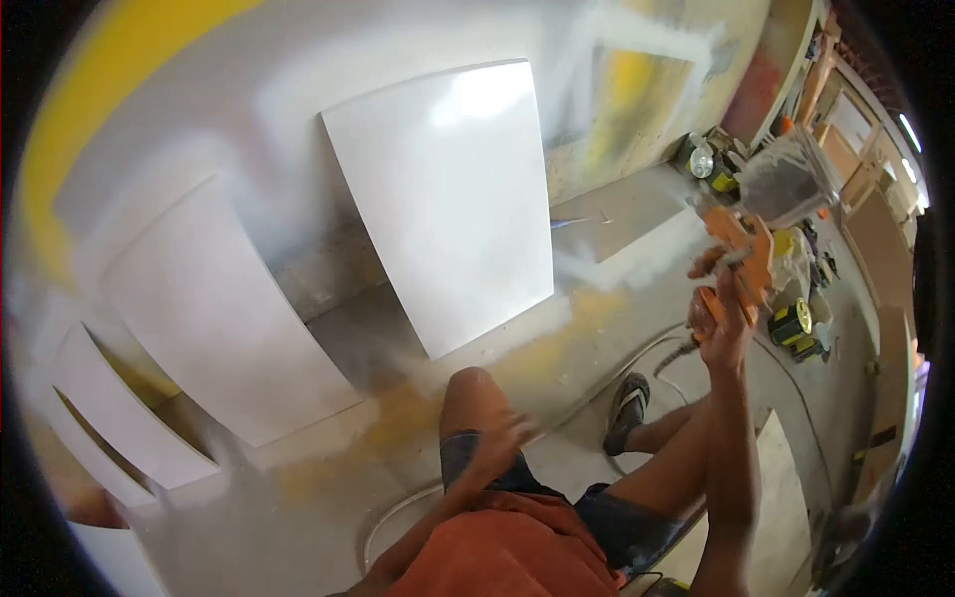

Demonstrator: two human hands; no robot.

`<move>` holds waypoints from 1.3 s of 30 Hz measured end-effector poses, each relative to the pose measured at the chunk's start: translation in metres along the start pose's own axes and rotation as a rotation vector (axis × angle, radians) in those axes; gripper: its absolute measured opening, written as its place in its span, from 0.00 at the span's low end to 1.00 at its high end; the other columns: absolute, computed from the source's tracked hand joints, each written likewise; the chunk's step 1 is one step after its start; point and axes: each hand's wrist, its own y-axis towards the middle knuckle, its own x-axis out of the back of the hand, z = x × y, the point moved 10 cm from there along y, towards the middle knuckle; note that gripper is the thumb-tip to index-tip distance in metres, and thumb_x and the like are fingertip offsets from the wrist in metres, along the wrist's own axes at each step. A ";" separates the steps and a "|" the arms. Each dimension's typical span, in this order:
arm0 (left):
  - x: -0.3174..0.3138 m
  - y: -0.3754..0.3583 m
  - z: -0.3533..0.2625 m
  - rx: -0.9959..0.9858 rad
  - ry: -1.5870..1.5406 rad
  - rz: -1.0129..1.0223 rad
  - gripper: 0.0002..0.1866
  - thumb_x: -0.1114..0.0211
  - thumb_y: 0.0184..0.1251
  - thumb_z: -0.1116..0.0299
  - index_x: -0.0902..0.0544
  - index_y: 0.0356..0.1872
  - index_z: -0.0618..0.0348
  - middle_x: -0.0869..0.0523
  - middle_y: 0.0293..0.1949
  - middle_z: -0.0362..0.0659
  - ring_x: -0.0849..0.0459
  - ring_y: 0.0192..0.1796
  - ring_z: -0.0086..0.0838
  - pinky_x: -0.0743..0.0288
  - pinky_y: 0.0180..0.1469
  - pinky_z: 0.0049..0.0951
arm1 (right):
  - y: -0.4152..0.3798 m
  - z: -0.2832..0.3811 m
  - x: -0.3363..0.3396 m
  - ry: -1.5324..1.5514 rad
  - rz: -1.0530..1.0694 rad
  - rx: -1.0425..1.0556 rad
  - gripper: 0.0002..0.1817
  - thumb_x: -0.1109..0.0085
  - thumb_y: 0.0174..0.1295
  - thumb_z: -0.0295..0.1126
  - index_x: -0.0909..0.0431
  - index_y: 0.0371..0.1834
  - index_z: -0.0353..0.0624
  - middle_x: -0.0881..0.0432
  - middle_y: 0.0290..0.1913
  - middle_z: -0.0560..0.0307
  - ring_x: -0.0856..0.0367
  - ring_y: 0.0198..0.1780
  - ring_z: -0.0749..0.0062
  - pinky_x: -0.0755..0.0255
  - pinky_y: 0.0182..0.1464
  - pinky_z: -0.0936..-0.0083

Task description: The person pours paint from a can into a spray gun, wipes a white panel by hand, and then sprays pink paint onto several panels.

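Note:
My right hand (723, 313) is raised on the right, its fingers wrapped round the handle of an orange spray gun (748, 261). A translucent, paint-smeared cup (786, 179) sits on the gun, and a hose (678, 355) leads down from the handle. My left hand (500, 445) is over my thigh near the knee, slightly blurred, fingers stretched out and holding nothing. In front of me a glossy white panel (453, 209) with a curved top edge leans against the wall. The gun is to the right of this panel, apart from it.
More white panels lean at left: a large one (224, 308) and narrow curved strips (139, 408). The hose (398, 507) curves across the floor around my legs. Paint cans (791, 321) and clutter stand at right, more cans (701, 159) by the wall. A pale board (771, 507) lies beside me.

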 end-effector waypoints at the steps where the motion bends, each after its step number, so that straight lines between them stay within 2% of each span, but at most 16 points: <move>1: 0.005 0.036 -0.058 -0.026 -0.159 -0.169 0.32 0.39 0.67 0.49 0.30 0.64 0.60 0.33 0.66 0.55 0.37 0.69 0.50 0.45 0.71 0.43 | 0.000 0.009 -0.015 0.033 0.016 -0.007 0.17 0.46 0.69 0.40 0.31 0.51 0.39 0.22 0.37 0.54 0.43 0.13 0.89 0.48 0.14 0.86; 3: -0.037 0.097 -0.115 0.082 -0.352 -0.040 0.51 0.31 0.57 0.45 0.47 0.72 0.65 0.43 0.71 0.57 0.45 0.73 0.52 0.52 0.74 0.42 | 0.000 0.021 -0.046 0.128 0.041 -0.006 0.17 0.46 0.69 0.41 0.31 0.50 0.39 0.22 0.37 0.53 0.43 0.13 0.87 0.49 0.14 0.84; 6: -0.096 0.150 -0.130 0.051 -0.463 -0.131 0.39 0.33 0.61 0.48 0.35 0.66 0.62 0.34 0.67 0.57 0.33 0.67 0.49 0.38 0.67 0.40 | 0.002 0.042 -0.086 0.201 0.023 0.000 0.17 0.46 0.69 0.42 0.30 0.49 0.39 0.22 0.35 0.55 0.43 0.12 0.87 0.49 0.13 0.86; 9: -0.168 0.174 -0.065 0.341 -0.826 -0.123 0.17 0.37 0.66 0.56 0.18 0.44 0.60 0.16 0.39 0.55 0.16 0.42 0.46 0.25 0.42 0.43 | 0.006 0.098 -0.119 0.121 0.063 0.157 0.17 0.45 0.69 0.43 0.29 0.49 0.40 0.21 0.34 0.57 0.43 0.12 0.87 0.48 0.13 0.87; 11: -0.156 0.155 -0.045 -0.007 -0.467 -0.209 0.18 0.39 0.66 0.54 0.18 0.45 0.60 0.16 0.33 0.56 0.17 0.39 0.50 0.26 0.42 0.44 | 0.013 0.124 -0.118 0.216 0.120 0.198 0.17 0.45 0.68 0.43 0.29 0.49 0.42 0.20 0.34 0.58 0.42 0.12 0.88 0.48 0.12 0.87; 12: -0.139 0.134 -0.028 0.048 -0.425 -0.240 0.19 0.39 0.66 0.53 0.18 0.45 0.60 0.16 0.33 0.56 0.17 0.38 0.50 0.25 0.42 0.45 | 0.013 0.146 -0.101 0.032 -0.101 0.317 0.17 0.45 0.68 0.44 0.29 0.50 0.43 0.18 0.36 0.58 0.42 0.13 0.89 0.48 0.12 0.87; 13: -0.126 0.124 -0.004 0.094 -0.382 -0.269 0.20 0.39 0.65 0.52 0.18 0.44 0.60 0.16 0.33 0.56 0.17 0.37 0.50 0.25 0.41 0.46 | 0.016 0.167 -0.110 -0.024 0.109 0.310 0.18 0.43 0.67 0.44 0.29 0.51 0.44 0.18 0.39 0.58 0.40 0.14 0.90 0.47 0.12 0.87; 14: -0.155 0.136 0.060 0.493 -0.304 0.038 0.23 0.37 0.62 0.50 0.19 0.44 0.61 0.16 0.35 0.57 0.17 0.39 0.52 0.25 0.42 0.47 | 0.021 0.177 -0.081 0.010 -0.031 0.343 0.17 0.44 0.67 0.43 0.29 0.52 0.44 0.20 0.41 0.59 0.40 0.14 0.90 0.46 0.13 0.88; 16: -0.132 0.152 0.146 0.411 -0.243 -0.410 0.21 0.36 0.61 0.50 0.18 0.36 0.63 0.17 0.29 0.53 0.16 0.36 0.48 0.26 0.40 0.44 | 0.016 0.214 -0.095 -0.072 0.195 0.452 0.17 0.45 0.68 0.39 0.28 0.54 0.41 0.21 0.42 0.56 0.36 0.19 0.83 0.46 0.16 0.87; 20: -0.110 0.157 0.104 0.323 -0.511 -0.166 0.18 0.38 0.66 0.55 0.21 0.42 0.62 0.18 0.30 0.44 0.21 0.30 0.31 0.27 0.35 0.34 | 0.020 0.229 -0.088 -0.140 -0.255 0.444 0.19 0.43 0.65 0.42 0.28 0.50 0.40 0.25 0.33 0.59 0.40 0.17 0.84 0.44 0.17 0.85; 23: -0.118 0.161 0.102 0.669 -1.001 -0.286 0.17 0.40 0.69 0.56 0.20 0.44 0.61 0.18 0.34 0.40 0.24 0.32 0.25 0.30 0.36 0.30 | 0.023 0.226 -0.033 -0.214 -0.595 0.472 0.20 0.42 0.62 0.45 0.28 0.48 0.40 0.27 0.28 0.60 0.42 0.16 0.84 0.42 0.18 0.83; 25: -0.130 0.173 0.118 0.698 -1.025 -0.304 0.18 0.40 0.69 0.55 0.20 0.47 0.61 0.18 0.37 0.40 0.23 0.35 0.24 0.30 0.38 0.30 | 0.044 0.226 -0.041 -0.189 -0.001 0.560 0.21 0.42 0.63 0.40 0.33 0.53 0.39 0.22 0.35 0.55 0.42 0.16 0.89 0.42 0.16 0.89; 26: -0.136 0.182 0.120 0.690 -1.072 -0.269 0.19 0.40 0.69 0.55 0.21 0.49 0.60 0.18 0.39 0.41 0.23 0.37 0.24 0.31 0.39 0.30 | 0.039 0.224 -0.042 -0.211 -0.017 0.550 0.21 0.42 0.63 0.40 0.33 0.53 0.39 0.22 0.35 0.55 0.42 0.16 0.89 0.42 0.16 0.89; 33: -0.211 0.136 0.177 0.615 -0.737 -0.138 0.28 0.38 0.65 0.54 0.26 0.58 0.67 0.17 0.49 0.53 0.17 0.47 0.38 0.26 0.50 0.35 | 0.036 0.199 -0.015 -0.239 -0.130 0.443 0.18 0.41 0.64 0.40 0.32 0.50 0.43 0.22 0.39 0.56 0.43 0.14 0.89 0.46 0.13 0.89; 36: -0.217 0.142 0.182 0.633 -0.504 0.039 0.24 0.39 0.66 0.52 0.21 0.53 0.62 0.15 0.46 0.50 0.16 0.47 0.43 0.24 0.51 0.38 | 0.035 0.181 -0.019 -0.326 -0.153 0.315 0.17 0.42 0.66 0.41 0.32 0.50 0.44 0.24 0.38 0.58 0.42 0.14 0.88 0.47 0.12 0.88; 39: -0.189 0.140 0.155 0.431 -0.119 0.090 0.22 0.42 0.65 0.56 0.19 0.49 0.67 0.16 0.44 0.62 0.18 0.51 0.51 0.26 0.53 0.42 | 0.047 0.145 -0.003 -0.245 -0.169 0.179 0.19 0.44 0.67 0.45 0.31 0.52 0.45 0.23 0.40 0.56 0.42 0.12 0.87 0.47 0.10 0.87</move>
